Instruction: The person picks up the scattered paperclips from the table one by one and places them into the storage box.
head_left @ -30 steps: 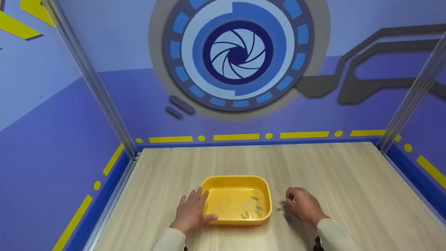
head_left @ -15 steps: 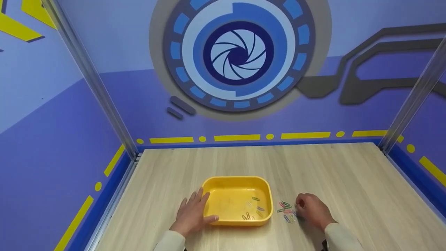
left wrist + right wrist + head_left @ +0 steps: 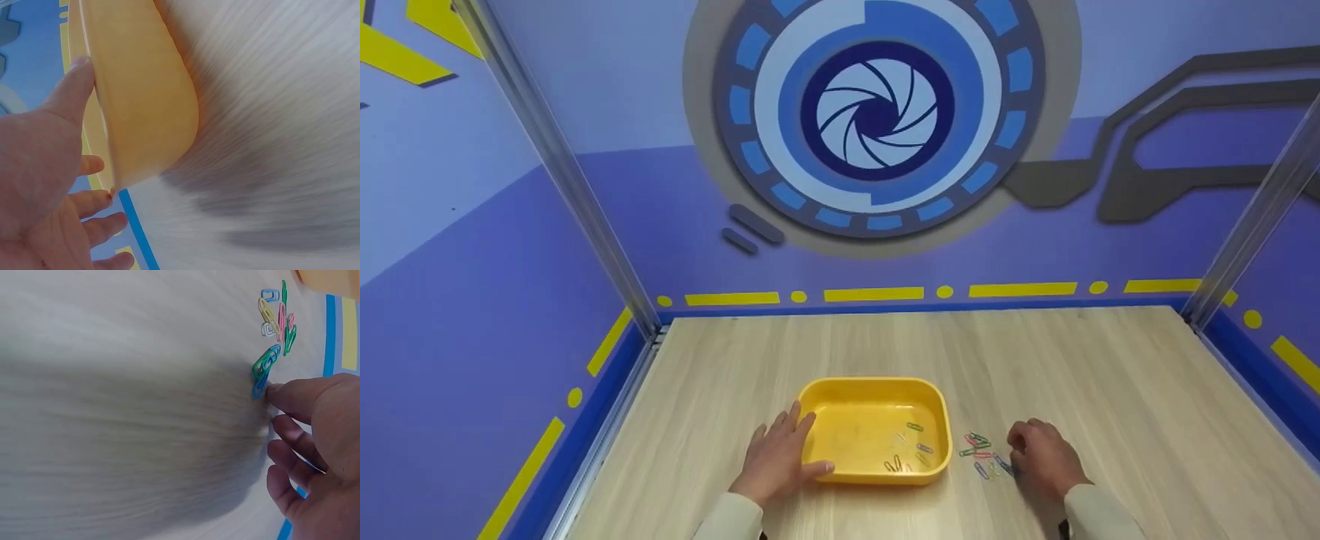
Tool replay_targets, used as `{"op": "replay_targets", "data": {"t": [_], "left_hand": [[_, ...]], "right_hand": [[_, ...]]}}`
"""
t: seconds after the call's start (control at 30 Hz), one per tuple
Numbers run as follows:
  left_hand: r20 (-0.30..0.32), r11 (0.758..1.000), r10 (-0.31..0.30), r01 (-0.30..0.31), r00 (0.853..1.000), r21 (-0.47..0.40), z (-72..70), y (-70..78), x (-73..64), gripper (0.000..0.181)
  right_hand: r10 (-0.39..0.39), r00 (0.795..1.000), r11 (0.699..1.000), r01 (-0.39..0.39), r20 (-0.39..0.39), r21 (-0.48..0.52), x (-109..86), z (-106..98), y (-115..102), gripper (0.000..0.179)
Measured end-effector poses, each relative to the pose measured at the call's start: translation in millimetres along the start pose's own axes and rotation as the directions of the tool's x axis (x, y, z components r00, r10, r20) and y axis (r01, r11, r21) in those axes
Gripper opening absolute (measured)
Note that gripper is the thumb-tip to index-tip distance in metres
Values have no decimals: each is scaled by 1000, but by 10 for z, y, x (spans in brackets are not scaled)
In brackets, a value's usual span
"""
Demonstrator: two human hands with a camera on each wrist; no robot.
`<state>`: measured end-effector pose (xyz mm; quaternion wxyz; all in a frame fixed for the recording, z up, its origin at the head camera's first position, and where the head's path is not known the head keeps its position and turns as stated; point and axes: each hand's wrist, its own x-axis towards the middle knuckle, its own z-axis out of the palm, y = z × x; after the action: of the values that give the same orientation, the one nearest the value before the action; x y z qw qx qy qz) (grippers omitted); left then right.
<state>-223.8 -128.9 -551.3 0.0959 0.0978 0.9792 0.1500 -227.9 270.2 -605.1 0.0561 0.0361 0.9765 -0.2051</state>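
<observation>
A shallow yellow tray (image 3: 840, 476) sits on the wooden table, several paper clips (image 3: 915, 427) scattered in its right half. My left hand (image 3: 776, 457) rests at its left end, fingers spread, with the thumb on the near rim and a fingertip at the far left corner. To the right of the tray lies a loose pile of coloured paper clips (image 3: 281, 320). Beside that pile my right hand (image 3: 1046, 454) is curled low over the table. Its thumb tip meets a blue paper clip (image 3: 260, 385), which overlaps a green paper clip (image 3: 261, 365); the index fingertip is hidden.
The pale wooden table (image 3: 735, 352) runs back to a printed blue wall (image 3: 660, 210). Metal posts (image 3: 562, 172) stand at its left and right back corners, with side walls beyond them.
My right hand has drawn back rightward from over the paper clips, uncovering the pile, and the blue clip at its thumb has shifted slightly right. My left hand stays on the tray.
</observation>
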Motion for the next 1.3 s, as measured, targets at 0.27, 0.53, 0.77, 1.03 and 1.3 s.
{"op": "replay_targets", "data": {"t": [0.27, 0.53, 0.77, 1.03, 1.3], "left_hand": [[-6, 1000, 16, -16, 1000, -6, 4, -14, -13, 87], [1, 1000, -13, 13, 1000, -14, 21, -23, 4, 90], [-40, 1000, 19, -18, 999, 18, 32, -14, 9, 86], [-10, 1000, -22, 22, 1000, 7, 34, 0, 26, 87], [-1, 1000, -23, 23, 1000, -3, 27, 8, 20, 86]], "right_hand": [[9, 997, 995, -17, 80, 97, -24, -6, -38, 5], [19, 988, 992, -37, 151, 120, -30, -4, -102, 9], [-13, 988, 992, -6, 152, 125, -56, -1, -86, 12], [31, 983, 971, -72, 179, 228, -26, -19, -90, 11], [37, 988, 967, -73, 147, 246, 6, -46, -111, 7]]}}
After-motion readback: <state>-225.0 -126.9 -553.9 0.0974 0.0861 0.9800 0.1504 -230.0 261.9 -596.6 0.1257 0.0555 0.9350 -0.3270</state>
